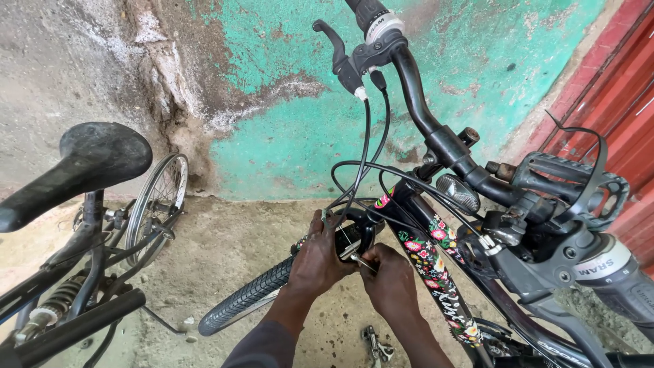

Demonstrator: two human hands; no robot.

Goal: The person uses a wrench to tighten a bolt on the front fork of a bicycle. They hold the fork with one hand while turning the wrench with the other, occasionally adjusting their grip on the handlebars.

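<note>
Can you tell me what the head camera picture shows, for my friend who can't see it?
Two hands work at a bicycle's front wheel: the left hand grips by the tyre, the right hand holds a small metal tool. Black handlebars rise above; another bicycle's saddle sits left, by a green wall.

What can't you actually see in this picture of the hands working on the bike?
- Head view: the part at the front wheel, covered by the left hand and right hand.
- The small metal tool: mostly hidden inside the right hand.
- The second bike: cut off by the left edge.
</note>
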